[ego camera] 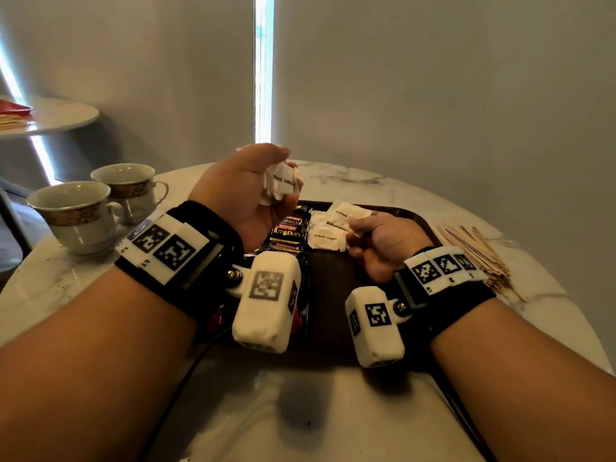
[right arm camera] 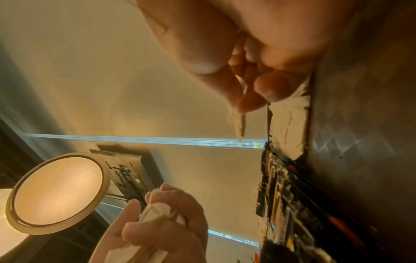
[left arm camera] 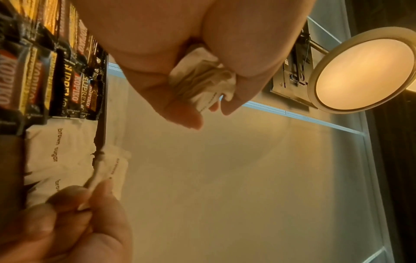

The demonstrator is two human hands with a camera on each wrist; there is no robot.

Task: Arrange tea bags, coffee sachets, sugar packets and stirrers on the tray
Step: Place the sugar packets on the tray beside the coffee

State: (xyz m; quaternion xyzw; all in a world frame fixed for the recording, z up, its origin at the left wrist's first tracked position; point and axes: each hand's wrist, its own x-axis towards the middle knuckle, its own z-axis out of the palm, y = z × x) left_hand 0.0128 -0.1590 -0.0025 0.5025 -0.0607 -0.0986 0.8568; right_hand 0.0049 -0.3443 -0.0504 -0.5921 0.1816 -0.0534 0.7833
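My left hand [ego camera: 263, 181] is raised above the dark tray [ego camera: 333, 278] and grips a bunch of white brown sugar packets [ego camera: 278, 185], also seen in the left wrist view as a clutched wad [left arm camera: 202, 80]. My right hand [ego camera: 366, 235] is low over the tray and pinches one sugar packet [ego camera: 350, 211] by its edge [right arm camera: 239, 122]. More sugar packets [ego camera: 325, 238] lie flat on the tray beside a row of black Kopiko coffee sachets [ego camera: 288, 231]. Wooden stirrers [ego camera: 473, 251] lie in a pile on the table right of the tray.
Two porcelain cups [ego camera: 80, 211] stand on the marble table [ego camera: 66, 281] at the left. A second small table [ego camera: 56, 115] with red items is at far left. A wall and curtain close off the back.
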